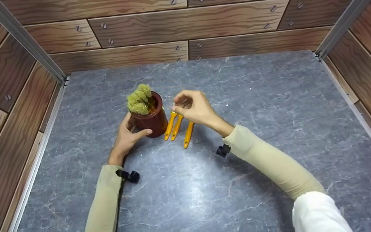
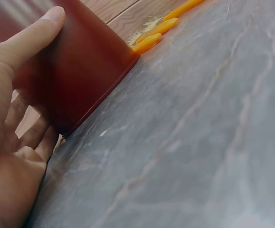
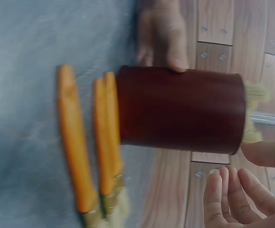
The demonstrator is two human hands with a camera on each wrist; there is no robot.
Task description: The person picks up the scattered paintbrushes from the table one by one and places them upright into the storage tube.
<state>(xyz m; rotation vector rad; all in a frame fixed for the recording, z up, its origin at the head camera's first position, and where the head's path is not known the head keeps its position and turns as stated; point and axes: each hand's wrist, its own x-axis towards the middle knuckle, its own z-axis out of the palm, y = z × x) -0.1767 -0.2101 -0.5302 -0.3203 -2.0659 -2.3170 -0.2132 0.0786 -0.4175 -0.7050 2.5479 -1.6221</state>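
A dark red-brown cylindrical cup [image 1: 151, 125] stands on the table, with several paintbrushes [image 1: 139, 100] in it, pale yellow-green bristles up. My left hand [image 1: 126, 137] holds the cup from its left side, thumb along the near wall and fingers behind it. To the cup's right lie three paintbrushes with orange handles: two close together, one handle [image 1: 170, 127] beside another handle [image 1: 177, 128], and a third handle [image 1: 188, 135] slightly apart. Over their bristle ends is my right hand [image 1: 195, 106], fingers loosely bent. The right wrist view shows a gap between thumb and fingertips [image 3: 213, 190], with nothing in it.
The table [image 1: 269, 103] has a grey marbled top. Wood-patterned panels [image 1: 140, 29] wall its back and both sides, with metal strips [image 1: 337, 29] at the corners. Each sleeve carries a small black wrist camera, one [image 1: 130, 176] on the left and another [image 1: 223, 150] on the right.
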